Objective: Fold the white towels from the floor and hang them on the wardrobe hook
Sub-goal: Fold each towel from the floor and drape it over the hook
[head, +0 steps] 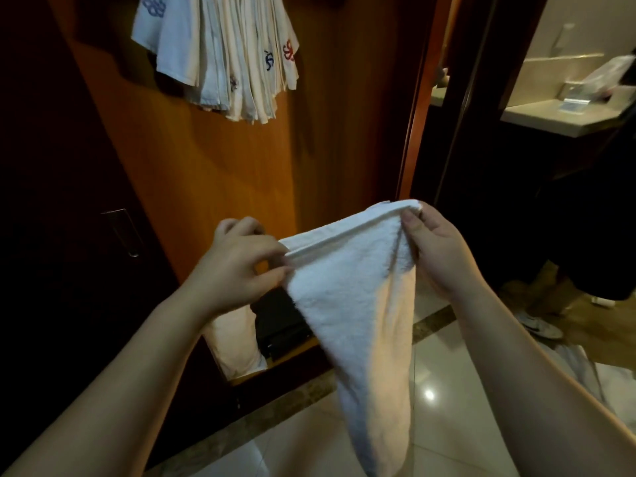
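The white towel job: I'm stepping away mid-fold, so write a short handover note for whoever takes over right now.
Left hand pinches one end of the white towel along its top hem; right hand pinches the other end. The towel hangs in the air between them over the tiled floor, in front of the wardrobe.
Done: a bunch of towels already hangs inside, top left.
Left: finish folding this one and hang it with them.

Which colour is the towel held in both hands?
Plain white towel, head view.
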